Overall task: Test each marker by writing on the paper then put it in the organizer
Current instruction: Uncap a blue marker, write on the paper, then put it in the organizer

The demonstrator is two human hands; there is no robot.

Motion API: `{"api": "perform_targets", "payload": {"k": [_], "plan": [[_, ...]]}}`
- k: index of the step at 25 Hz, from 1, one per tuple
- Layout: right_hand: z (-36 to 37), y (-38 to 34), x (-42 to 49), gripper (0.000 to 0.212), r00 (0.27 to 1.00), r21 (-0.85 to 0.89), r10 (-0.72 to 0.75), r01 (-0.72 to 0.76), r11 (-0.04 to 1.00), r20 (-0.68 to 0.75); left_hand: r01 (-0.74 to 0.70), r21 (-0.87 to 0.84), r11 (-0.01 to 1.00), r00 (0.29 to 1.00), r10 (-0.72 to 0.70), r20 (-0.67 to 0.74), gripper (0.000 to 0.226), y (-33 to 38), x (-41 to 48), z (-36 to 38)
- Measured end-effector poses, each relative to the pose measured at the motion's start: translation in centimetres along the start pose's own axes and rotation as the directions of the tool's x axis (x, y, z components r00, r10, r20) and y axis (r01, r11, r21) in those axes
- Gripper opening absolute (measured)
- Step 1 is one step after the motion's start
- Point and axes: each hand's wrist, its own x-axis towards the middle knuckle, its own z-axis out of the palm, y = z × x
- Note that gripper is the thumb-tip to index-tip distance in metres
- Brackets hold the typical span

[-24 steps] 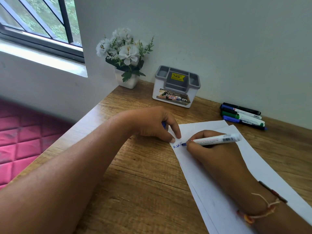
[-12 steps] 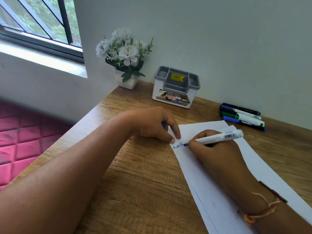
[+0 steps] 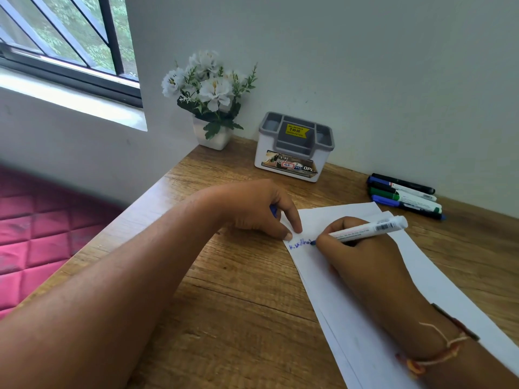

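My right hand (image 3: 356, 256) grips a white-barrelled blue marker (image 3: 370, 227), its tip touching the white paper (image 3: 438, 279) at the end of a short line of blue writing (image 3: 300, 243). My left hand (image 3: 252, 209) presses the paper's top left corner with thumb and forefinger while its curled fingers hold a blue marker cap (image 3: 273, 211), mostly hidden. The grey-and-white organizer (image 3: 295, 147) stands at the back by the wall, with nothing visible in its compartments. Several capped markers (image 3: 404, 195), black, blue and green, lie side by side at the back right.
A white pot of white flowers (image 3: 210, 99) stands in the desk's back left corner. The wooden desk (image 3: 238, 290) meets the wall at the back; its left edge drops to a red quilted surface (image 3: 42, 231). A window (image 3: 64, 37) is at upper left.
The marker tip has moved a little to the right along the paper and the blue writing has grown longer. My left hand has stayed in place.
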Motion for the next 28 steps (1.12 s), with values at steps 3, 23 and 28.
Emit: {"api": "perform_targets", "payload": {"k": [3, 23, 28], "plan": [[0.2, -0.2, -0.1, 0.008, 1.0, -0.03, -0.018, 0.018, 0.999, 0.004, -0.001, 0.004, 1.0, 1.0, 0.001, -0.002, 0.02, -0.1, 0.1, 0.0], [-3.6, -1.8, 0.3, 0.016, 0.999, 0.823, 0.01, 0.028, 0.567, -0.041, -0.217, -0.941, 0.259, 0.954, -0.146, -0.26, 0.032, 3.5, -0.7, 1.1], [-4.0, -1.8, -0.1, 0.01, 0.987, 0.765, -0.123, 0.155, 0.625, -0.1, -0.238, -0.934, 0.267, 0.955, -0.11, -0.275, 0.038, 3.9, -0.7, 1.5]]}}
